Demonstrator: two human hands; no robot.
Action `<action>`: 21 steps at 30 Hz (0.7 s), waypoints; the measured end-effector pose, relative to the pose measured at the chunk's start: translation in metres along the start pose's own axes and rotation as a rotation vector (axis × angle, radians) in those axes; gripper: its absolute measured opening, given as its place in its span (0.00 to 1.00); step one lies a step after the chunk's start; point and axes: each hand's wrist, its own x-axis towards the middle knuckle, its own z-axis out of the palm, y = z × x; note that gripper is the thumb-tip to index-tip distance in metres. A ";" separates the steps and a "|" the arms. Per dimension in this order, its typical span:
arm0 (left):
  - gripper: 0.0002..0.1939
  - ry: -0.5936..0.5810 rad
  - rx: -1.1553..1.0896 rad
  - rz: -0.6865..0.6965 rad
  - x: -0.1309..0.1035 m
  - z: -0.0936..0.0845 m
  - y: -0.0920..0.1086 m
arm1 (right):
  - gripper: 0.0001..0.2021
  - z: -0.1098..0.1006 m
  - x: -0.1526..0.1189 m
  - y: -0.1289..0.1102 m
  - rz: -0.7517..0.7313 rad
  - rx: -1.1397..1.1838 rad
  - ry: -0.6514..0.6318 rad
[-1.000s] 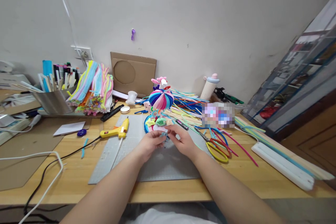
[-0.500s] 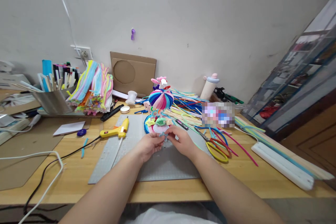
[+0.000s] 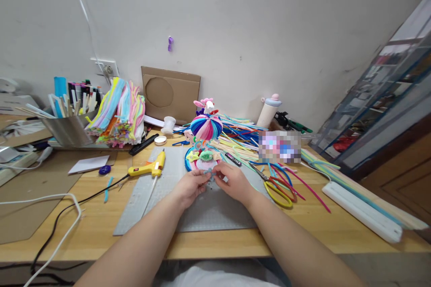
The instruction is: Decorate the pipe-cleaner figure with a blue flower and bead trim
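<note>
Between the fingertips of my left hand (image 3: 191, 187) and my right hand (image 3: 234, 181) is a small light-blue fuzzy piece (image 3: 209, 173), looped like a tiny flower. Both hands pinch it, closed, above a grey cutting mat (image 3: 215, 219). Right behind them stands a colourful pipe-cleaner carousel (image 3: 206, 128), with a striped blue, pink and white dome, a unicorn-like figure on top and a round base. A green and a yellow ornament (image 3: 193, 157) sit on that base, whose front edge my hands partly hide.
A yellow glue gun (image 3: 151, 168) lies on the mat's left, its black cord trailing. Yellow-and-red-handled scissors (image 3: 279, 193) rest to the right, near loose pipe cleaners (image 3: 313, 186). A metal bin of sticks (image 3: 72, 130), a pipe-cleaner bundle (image 3: 117, 116) and a white power strip (image 3: 363, 213) flank the area.
My fingers have shifted slightly around the light-blue piece, and its looped shape shows more clearly. The carousel and tools have stayed in place.
</note>
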 end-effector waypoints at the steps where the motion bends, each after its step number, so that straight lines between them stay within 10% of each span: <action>1: 0.13 -0.007 -0.001 0.002 0.000 0.000 0.000 | 0.07 0.000 0.000 0.000 -0.005 -0.013 0.004; 21: 0.15 -0.018 0.127 0.082 0.002 0.000 0.000 | 0.08 0.001 -0.003 0.004 0.149 0.258 0.073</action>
